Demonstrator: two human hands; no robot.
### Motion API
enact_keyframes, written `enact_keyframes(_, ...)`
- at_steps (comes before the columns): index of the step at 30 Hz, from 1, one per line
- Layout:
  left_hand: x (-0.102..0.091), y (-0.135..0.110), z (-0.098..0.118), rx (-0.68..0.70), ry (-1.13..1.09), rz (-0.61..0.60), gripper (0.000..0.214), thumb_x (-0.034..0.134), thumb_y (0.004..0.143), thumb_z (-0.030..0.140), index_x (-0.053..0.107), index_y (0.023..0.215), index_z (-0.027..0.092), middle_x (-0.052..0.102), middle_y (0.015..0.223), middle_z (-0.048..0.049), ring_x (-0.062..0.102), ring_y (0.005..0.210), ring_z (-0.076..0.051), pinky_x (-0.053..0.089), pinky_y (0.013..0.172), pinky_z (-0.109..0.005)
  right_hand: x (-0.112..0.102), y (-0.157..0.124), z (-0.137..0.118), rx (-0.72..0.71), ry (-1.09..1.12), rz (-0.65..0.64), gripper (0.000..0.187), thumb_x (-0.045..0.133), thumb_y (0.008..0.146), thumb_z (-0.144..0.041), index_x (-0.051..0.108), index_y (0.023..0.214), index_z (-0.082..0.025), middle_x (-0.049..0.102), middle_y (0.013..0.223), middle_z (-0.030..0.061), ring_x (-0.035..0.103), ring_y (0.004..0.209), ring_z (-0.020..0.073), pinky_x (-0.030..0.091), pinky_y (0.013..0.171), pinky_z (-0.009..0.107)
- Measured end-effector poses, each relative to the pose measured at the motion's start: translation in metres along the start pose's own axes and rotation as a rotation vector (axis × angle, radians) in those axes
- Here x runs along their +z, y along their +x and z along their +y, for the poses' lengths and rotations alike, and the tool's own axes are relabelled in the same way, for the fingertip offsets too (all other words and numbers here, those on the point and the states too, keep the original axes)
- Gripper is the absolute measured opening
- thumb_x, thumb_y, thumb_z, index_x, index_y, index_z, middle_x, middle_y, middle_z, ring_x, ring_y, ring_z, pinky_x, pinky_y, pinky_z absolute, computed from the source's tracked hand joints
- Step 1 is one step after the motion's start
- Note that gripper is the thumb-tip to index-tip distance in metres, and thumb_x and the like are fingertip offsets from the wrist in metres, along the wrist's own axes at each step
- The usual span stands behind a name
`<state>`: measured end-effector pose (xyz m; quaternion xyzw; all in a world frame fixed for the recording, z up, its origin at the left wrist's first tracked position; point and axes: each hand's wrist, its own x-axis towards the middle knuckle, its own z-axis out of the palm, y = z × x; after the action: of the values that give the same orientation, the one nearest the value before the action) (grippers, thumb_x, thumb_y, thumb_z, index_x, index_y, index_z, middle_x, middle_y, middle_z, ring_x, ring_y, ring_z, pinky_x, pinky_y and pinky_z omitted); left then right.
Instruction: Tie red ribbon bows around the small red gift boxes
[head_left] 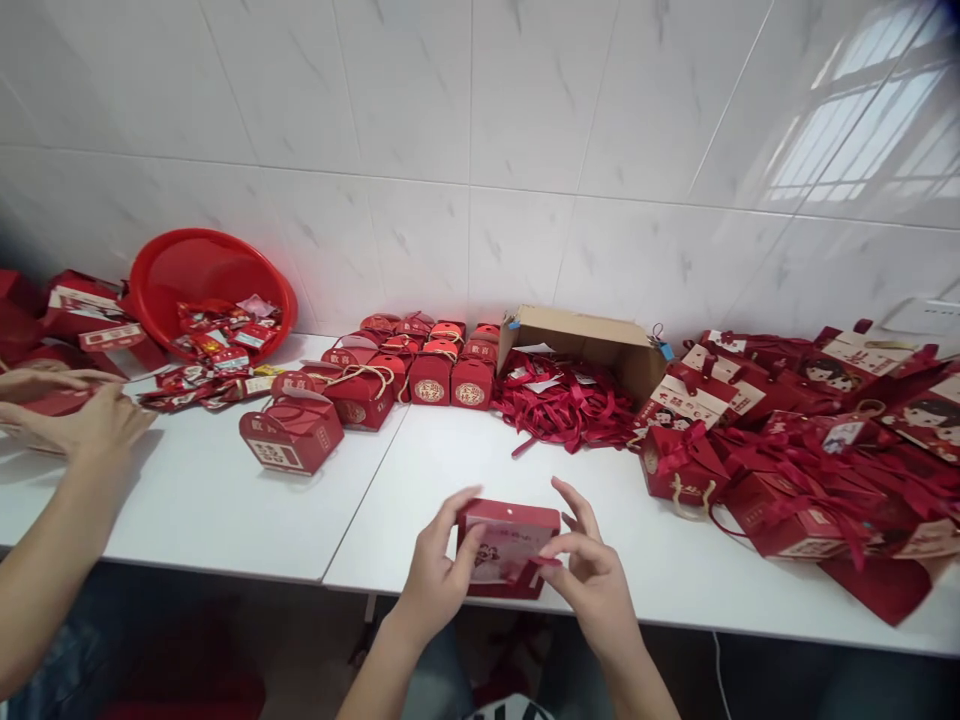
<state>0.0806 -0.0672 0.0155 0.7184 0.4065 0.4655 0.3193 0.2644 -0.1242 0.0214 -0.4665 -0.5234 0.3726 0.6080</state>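
A red gift box with a pale, printed front panel stands upright at the table's front edge. My left hand grips it by its left side, thumb on the front face and fingers behind. At the right side of the box, my right hand pinches a small dark red strip between thumb and forefinger. That strip looks like ribbon; whether it is joined to the box I cannot tell. The other fingers of this hand are raised and spread.
Behind the box lies a cardboard box spilling red ribbons. Finished-looking red boxes with bows are heaped at right; small red boxes stand mid-back. A red basin holds packets. Another person's hands hold a box at left.
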Motion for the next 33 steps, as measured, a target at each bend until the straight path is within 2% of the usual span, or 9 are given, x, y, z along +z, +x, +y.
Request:
enact_keyframes(3, 0.006, 0.001, 0.009, 0.025, -0.034, -0.093, 0.016, 0.046, 0.090, 0.025, 0.058, 0.099, 0.020, 0.062, 0.089, -0.0045, 0.060, 0.082, -0.016, 0.048, 0.076, -0.027, 0.006, 0.003, -0.003, 0.022, 0.003, -0.044, 0.005, 0.067, 0.075, -0.027, 0.070, 0.073, -0.024, 0.033, 0.145, 0.0042, 0.060, 0.096, 0.0221, 0.048, 0.080, 0.036)
enact_keyframes(5, 0.007, 0.001, 0.013, 0.026, -0.061, -0.094, 0.013, 0.045, 0.090, 0.025, 0.057, 0.094, 0.019, 0.061, 0.087, -0.0047, 0.059, 0.083, -0.016, 0.048, 0.076, -0.028, 0.011, 0.004, -0.003, 0.009, -0.046, -0.004, 0.006, 0.066, 0.075, -0.025, 0.072, 0.075, -0.024, 0.036, 0.143, 0.0051, 0.061, 0.088, 0.0203, 0.050, 0.073, 0.034)
enact_keyframes(9, 0.007, 0.000, 0.014, 0.043, -0.086, -0.084, 0.011, 0.044, 0.091, 0.023, 0.054, 0.092, 0.019, 0.060, 0.096, -0.0080, 0.057, 0.097, -0.020, 0.045, 0.086, -0.033, 0.015, 0.004, 0.001, -0.108, -0.152, 0.101, 0.008, 0.067, 0.073, -0.019, 0.074, 0.074, -0.025, 0.048, 0.133, 0.0063, 0.057, 0.100, 0.0248, 0.049, 0.080, 0.037)
enact_keyframes(13, 0.008, 0.000, 0.013, 0.040, -0.090, -0.089, 0.010, 0.042, 0.091, 0.022, 0.052, 0.092, 0.019, 0.059, 0.096, -0.0083, 0.056, 0.098, -0.020, 0.045, 0.087, -0.034, 0.015, 0.005, 0.005, -0.152, -0.154, 0.079, 0.011, 0.065, 0.075, -0.017, 0.073, 0.076, -0.025, 0.054, 0.122, 0.0081, 0.055, 0.104, 0.0254, 0.049, 0.082, 0.038)
enact_keyframes(17, 0.010, 0.001, 0.013, 0.026, -0.069, -0.081, 0.009, 0.043, 0.090, 0.022, 0.052, 0.091, 0.019, 0.059, 0.095, -0.0082, 0.057, 0.095, -0.020, 0.046, 0.084, -0.032, 0.013, 0.006, 0.012, -0.199, -0.101, 0.052, 0.011, 0.065, 0.077, -0.017, 0.072, 0.077, -0.025, 0.057, 0.099, 0.0071, 0.057, 0.095, 0.0212, 0.049, 0.077, 0.033)
enact_keyframes(24, 0.012, -0.001, 0.015, 0.029, -0.015, -0.055, 0.009, 0.044, 0.090, 0.022, 0.051, 0.088, 0.019, 0.059, 0.093, -0.0077, 0.057, 0.093, -0.019, 0.046, 0.081, -0.031, 0.015, 0.006, 0.023, -0.242, -0.063, 0.067, 0.010, 0.066, 0.077, -0.018, 0.072, 0.077, -0.026, 0.055, 0.091, 0.0056, 0.056, 0.085, 0.0183, 0.049, 0.070, 0.031)
enact_keyframes(29, 0.013, -0.001, 0.014, 0.016, -0.010, -0.047, 0.009, 0.044, 0.090, 0.023, 0.052, 0.088, 0.019, 0.059, 0.092, -0.0080, 0.058, 0.089, -0.019, 0.047, 0.079, -0.031, 0.014, 0.004, 0.027, -0.261, -0.067, 0.088, 0.011, 0.066, 0.078, -0.017, 0.072, 0.077, -0.026, 0.057, 0.094, 0.0065, 0.057, 0.089, 0.0199, 0.049, 0.072, 0.033)
enact_keyframes(33, 0.013, -0.001, 0.012, 0.022, -0.036, -0.043, 0.009, 0.044, 0.089, 0.023, 0.053, 0.089, 0.019, 0.060, 0.091, -0.0078, 0.059, 0.090, -0.020, 0.047, 0.079, -0.031, 0.012, 0.002, 0.023, -0.317, -0.018, 0.120, 0.013, 0.065, 0.078, -0.014, 0.071, 0.077, -0.026, 0.048, 0.117, 0.0074, 0.057, 0.094, 0.0212, 0.049, 0.076, 0.037)
